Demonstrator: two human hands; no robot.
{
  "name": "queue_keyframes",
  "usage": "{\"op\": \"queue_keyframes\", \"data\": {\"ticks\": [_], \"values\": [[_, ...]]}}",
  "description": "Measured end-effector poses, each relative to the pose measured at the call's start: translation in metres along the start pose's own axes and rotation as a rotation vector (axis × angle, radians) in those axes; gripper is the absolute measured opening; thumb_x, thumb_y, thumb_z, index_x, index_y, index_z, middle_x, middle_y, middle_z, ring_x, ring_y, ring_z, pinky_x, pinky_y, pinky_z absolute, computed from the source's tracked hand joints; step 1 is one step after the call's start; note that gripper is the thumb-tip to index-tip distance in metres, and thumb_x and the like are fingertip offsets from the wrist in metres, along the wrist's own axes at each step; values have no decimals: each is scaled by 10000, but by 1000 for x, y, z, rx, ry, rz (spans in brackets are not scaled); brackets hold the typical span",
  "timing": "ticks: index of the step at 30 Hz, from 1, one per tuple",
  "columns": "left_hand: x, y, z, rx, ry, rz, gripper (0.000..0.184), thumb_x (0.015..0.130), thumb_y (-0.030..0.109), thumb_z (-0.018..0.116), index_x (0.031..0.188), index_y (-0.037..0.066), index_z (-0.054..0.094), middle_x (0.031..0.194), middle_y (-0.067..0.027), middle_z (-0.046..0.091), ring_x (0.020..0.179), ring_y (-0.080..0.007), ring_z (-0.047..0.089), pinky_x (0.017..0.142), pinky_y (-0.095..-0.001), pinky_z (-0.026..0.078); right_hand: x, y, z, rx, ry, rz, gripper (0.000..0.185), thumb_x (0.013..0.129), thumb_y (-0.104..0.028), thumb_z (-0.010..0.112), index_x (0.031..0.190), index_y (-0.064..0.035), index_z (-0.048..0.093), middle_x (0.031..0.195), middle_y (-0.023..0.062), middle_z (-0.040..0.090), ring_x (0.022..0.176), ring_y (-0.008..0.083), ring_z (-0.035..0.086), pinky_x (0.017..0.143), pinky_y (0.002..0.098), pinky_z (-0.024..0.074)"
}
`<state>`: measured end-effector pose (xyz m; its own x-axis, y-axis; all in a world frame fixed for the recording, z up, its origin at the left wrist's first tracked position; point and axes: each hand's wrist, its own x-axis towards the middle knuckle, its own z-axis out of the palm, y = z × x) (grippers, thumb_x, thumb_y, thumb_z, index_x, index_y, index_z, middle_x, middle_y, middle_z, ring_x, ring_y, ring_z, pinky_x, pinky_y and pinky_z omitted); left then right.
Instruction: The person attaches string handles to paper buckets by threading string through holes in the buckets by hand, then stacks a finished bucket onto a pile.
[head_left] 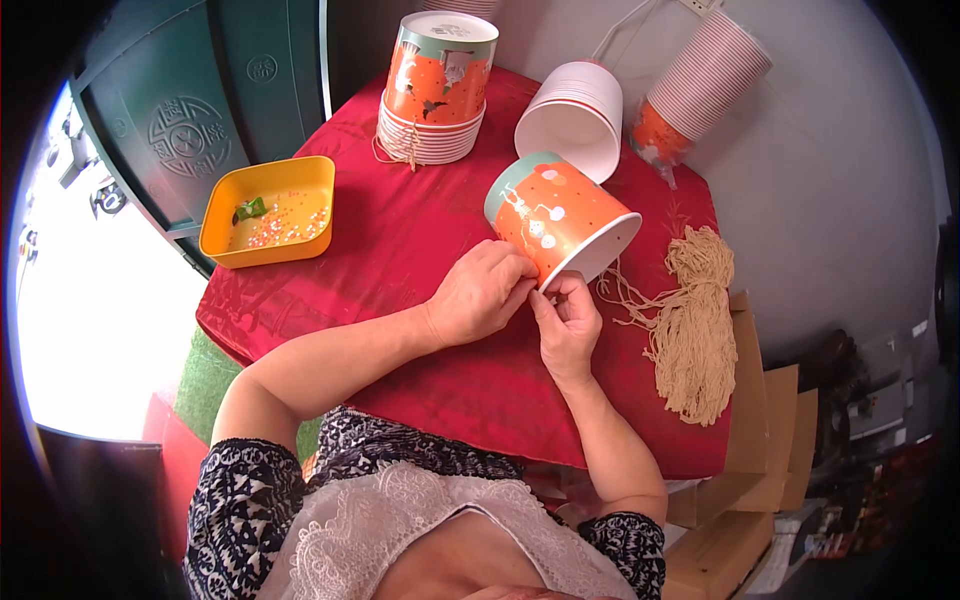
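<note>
Red table (390, 240): yellow tray (285, 252), string bundle (697, 335); left hand (483, 288), right hand (570, 328) pinching orange bucket (575, 222).

Left hand (480, 290) — curled, left forearm (345, 360) toward two o'clock; right hand (570, 332) — pinching, right forearm (612, 435) toward eleven o'clock.

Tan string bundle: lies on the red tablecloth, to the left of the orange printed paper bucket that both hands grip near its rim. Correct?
Wrong side: the head view shows the tan string bundle to the right of the orange printed paper bucket. The rest stands: bundle on the red tablecloth, left hand and right hand gripping near the rim.
</note>
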<state>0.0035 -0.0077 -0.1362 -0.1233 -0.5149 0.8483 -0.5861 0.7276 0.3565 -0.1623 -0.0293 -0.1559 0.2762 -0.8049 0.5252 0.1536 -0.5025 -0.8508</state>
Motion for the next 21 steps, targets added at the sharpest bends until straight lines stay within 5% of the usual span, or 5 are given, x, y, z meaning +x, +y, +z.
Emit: {"op": "queue_keyframes", "data": {"ticks": [21], "values": [[1, -5, 1, 104, 11, 179, 403, 676, -45, 746, 1003, 37, 523, 921, -114, 609, 772, -310, 615, 690, -406, 519, -2, -3, -1, -59, -28, -11, 142, 895, 61, 646, 928, -30, 542, 928, -2, 544, 744, 35, 517, 559, 182, 438]]}}
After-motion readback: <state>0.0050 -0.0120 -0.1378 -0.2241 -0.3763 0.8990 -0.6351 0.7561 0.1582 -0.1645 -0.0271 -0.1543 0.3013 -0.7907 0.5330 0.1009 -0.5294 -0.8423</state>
